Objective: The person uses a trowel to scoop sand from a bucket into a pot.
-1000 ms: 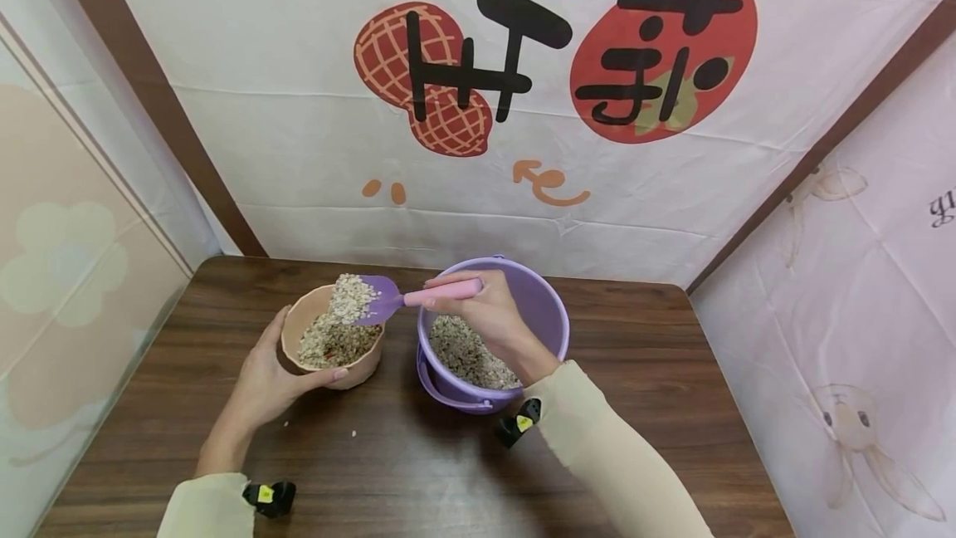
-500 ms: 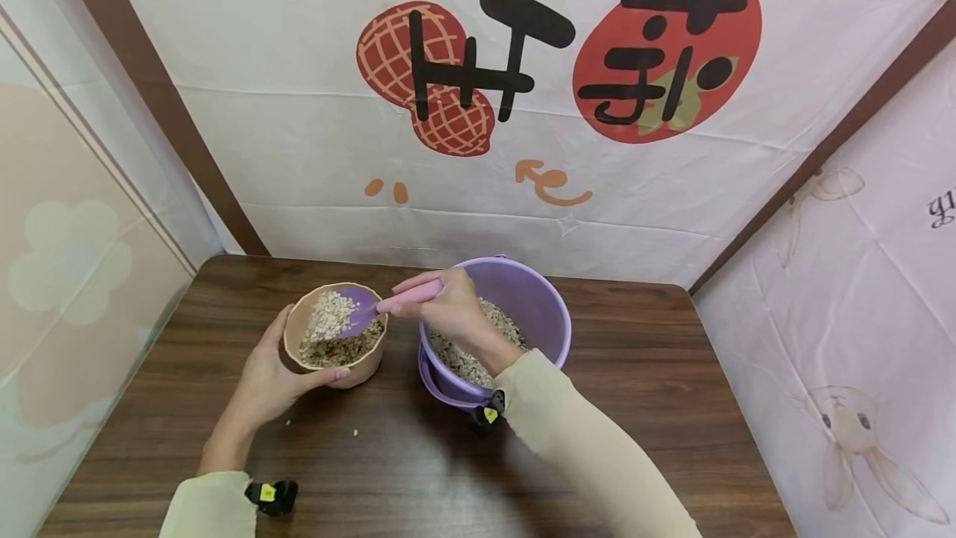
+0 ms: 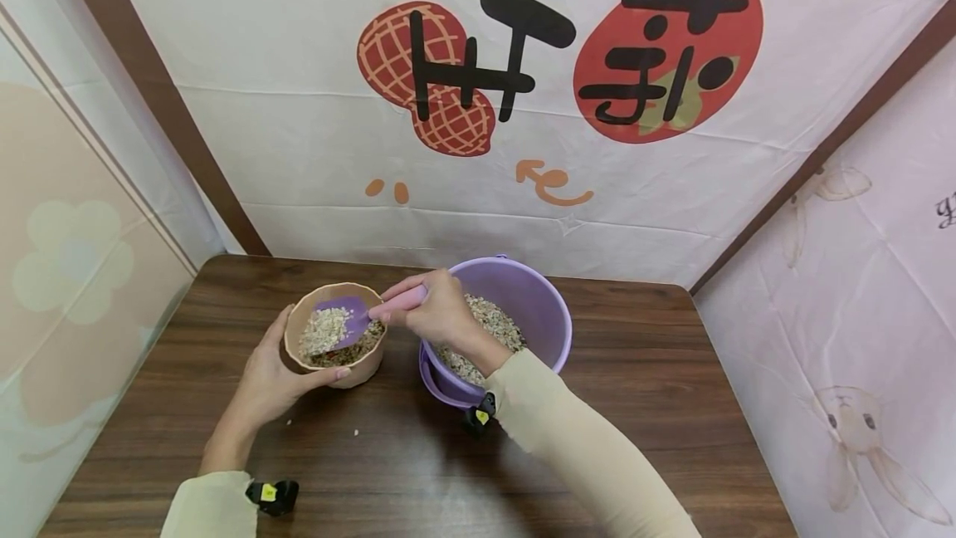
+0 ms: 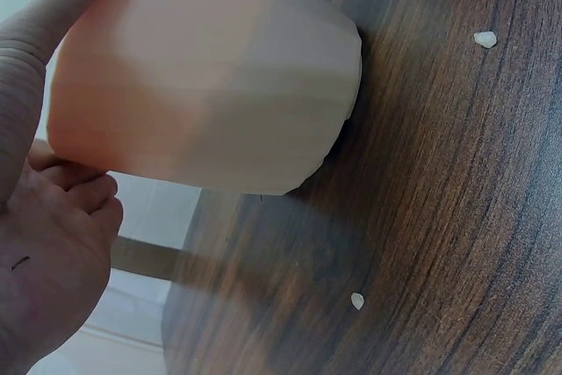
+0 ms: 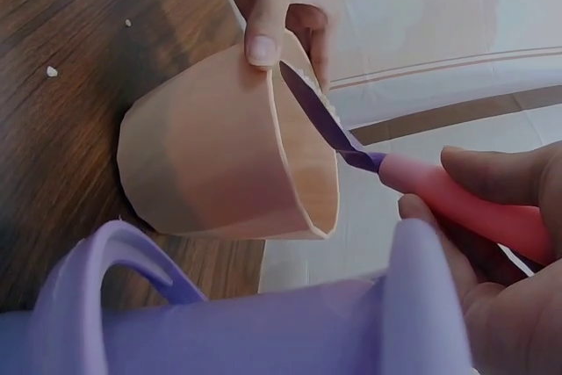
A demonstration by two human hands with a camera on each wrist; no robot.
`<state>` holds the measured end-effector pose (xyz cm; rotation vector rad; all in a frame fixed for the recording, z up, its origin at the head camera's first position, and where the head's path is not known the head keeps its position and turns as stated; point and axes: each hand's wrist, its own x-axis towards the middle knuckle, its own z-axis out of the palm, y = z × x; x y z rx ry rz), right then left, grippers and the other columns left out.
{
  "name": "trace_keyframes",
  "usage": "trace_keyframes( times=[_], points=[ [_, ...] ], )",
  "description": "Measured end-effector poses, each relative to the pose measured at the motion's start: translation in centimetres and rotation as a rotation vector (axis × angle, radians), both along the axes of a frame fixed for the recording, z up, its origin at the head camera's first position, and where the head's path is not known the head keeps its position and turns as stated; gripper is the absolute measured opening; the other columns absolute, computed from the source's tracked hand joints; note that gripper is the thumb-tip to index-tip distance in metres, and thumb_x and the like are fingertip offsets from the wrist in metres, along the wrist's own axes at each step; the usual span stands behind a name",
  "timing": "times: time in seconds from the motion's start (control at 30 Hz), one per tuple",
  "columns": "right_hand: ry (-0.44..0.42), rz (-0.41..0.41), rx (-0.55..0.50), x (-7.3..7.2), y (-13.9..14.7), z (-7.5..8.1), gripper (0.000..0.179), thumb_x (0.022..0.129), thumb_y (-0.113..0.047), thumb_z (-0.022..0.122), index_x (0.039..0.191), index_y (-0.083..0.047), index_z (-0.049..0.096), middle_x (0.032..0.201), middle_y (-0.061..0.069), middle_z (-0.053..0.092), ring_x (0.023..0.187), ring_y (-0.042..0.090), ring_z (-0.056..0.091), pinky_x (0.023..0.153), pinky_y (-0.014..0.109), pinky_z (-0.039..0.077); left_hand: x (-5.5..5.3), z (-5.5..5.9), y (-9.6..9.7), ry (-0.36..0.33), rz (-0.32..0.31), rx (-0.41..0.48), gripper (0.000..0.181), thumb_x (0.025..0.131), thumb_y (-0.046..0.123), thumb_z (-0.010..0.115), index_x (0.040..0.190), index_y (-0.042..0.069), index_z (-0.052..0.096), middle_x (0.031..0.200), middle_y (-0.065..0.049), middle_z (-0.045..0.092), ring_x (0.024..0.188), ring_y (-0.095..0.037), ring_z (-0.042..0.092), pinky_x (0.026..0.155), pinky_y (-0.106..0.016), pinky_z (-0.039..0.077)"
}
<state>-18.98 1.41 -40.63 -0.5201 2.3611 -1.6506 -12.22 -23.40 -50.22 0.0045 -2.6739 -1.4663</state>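
Note:
My left hand [image 3: 269, 384] holds a peach flower pot [image 3: 364, 372] by its side, the thumb on the near rim and the fingers round the far side. My right hand [image 3: 442, 315] grips the pink handle of a small purple trowel [image 3: 358, 320]. Pale flaky granules [image 3: 324, 329] lie on its blade, which is over the pot's opening. In the right wrist view, the trowel's pink handle [image 5: 465, 204] runs between thumb and fingers, and the blade reaches inside the pot's rim. A darker mix [image 3: 366, 347] shows in the pot below the blade.
A purple bucket [image 3: 539, 301] with similar granules [image 3: 496, 324] stands right of the pot, under my right forearm. Its handle [image 3: 433, 384] hangs down on the near side. Loose pale bits [image 4: 485, 39] lie on the wooden table [image 3: 358, 488]. A printed cloth [image 3: 314, 164] hangs behind.
My right hand has moved left and slightly down, bringing the loaded trowel from the pot's upper right edge to over its opening. The left hand and pot look the same.

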Motion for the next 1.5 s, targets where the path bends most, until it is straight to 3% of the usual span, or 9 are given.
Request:
trace_keyframes(
  times=[0.17, 0.37, 0.57, 0.87, 1.13, 1.5],
  points=[
    [0.090, 0.024, 0.078, -0.2, 0.3, -0.1, 0.022, 0.077, -0.002, 0.088, 0.097, -0.002, 0.081, 0.079, -0.002, 0.077, 0.072, 0.002, 0.069, 0.060, 0.020, 0.054, 0.0, -0.1, 0.0, 0.004, -0.001, 0.003, 0.130, 0.067, 0.033, 0.097, 0.163, 0.007, 0.014, 0.151, -0.032, 0.037, 0.135, -0.050, 0.037, 0.103, -0.071, 0.034],
    [0.196, 0.057, 0.154, -0.2, 0.7, 0.1, 0.017, 0.076, -0.006, 0.089, 0.092, -0.009, 0.083, 0.081, -0.006, 0.077, 0.077, 0.000, 0.066, 0.067, 0.018, 0.052, 0.0, -0.1, 0.1, 0.015, 0.000, 0.007, 0.128, 0.066, 0.033, 0.098, 0.163, 0.009, 0.017, 0.149, -0.030, 0.040, 0.134, -0.047, 0.040, 0.102, -0.070, 0.035],
    [0.248, 0.105, 0.198, -0.1, 1.1, 0.5, 0.016, 0.078, -0.008, 0.089, 0.091, -0.013, 0.084, 0.084, -0.010, 0.077, 0.083, -0.003, 0.065, 0.074, 0.015, 0.052, 0.0, -0.2, 0.0, 0.027, -0.002, 0.004, 0.128, 0.066, 0.032, 0.098, 0.162, 0.007, 0.018, 0.147, -0.029, 0.042, 0.132, -0.046, 0.041, 0.102, -0.068, 0.035],
    [0.339, 0.124, 0.294, 0.3, 1.6, 1.5, 0.016, 0.079, -0.010, 0.088, 0.092, -0.018, 0.084, 0.088, -0.013, 0.076, 0.086, -0.003, 0.065, 0.080, 0.013, 0.049, -0.1, 0.0, 0.0, -0.019, 0.007, -0.013, 0.133, 0.067, 0.036, 0.097, 0.163, 0.005, 0.010, 0.152, -0.033, 0.036, 0.135, -0.050, 0.037, 0.104, -0.070, 0.034],
    [0.334, 0.029, 0.193, 0.6, 3.1, 2.0, 0.019, 0.079, -0.009, 0.088, 0.097, -0.013, 0.083, 0.089, -0.005, 0.078, 0.088, 0.000, 0.068, 0.078, 0.018, 0.052, 0.0, 0.0, 0.1, -0.032, 0.010, -0.010, 0.134, 0.068, 0.036, 0.096, 0.163, 0.004, 0.008, 0.154, -0.035, 0.031, 0.138, -0.053, 0.033, 0.106, -0.072, 0.031],
    [0.200, -0.128, -0.042, 1.2, 6.7, 2.4, 0.021, 0.079, -0.008, 0.088, 0.099, -0.009, 0.082, 0.095, -0.001, 0.077, 0.095, 0.010, 0.070, 0.081, 0.027, 0.057, 0.0, -0.1, 0.0, -0.028, 0.014, -0.011, 0.134, 0.068, 0.036, 0.096, 0.163, 0.004, 0.007, 0.156, -0.035, 0.028, 0.139, -0.054, 0.031, 0.107, -0.072, 0.029]
  ],
)
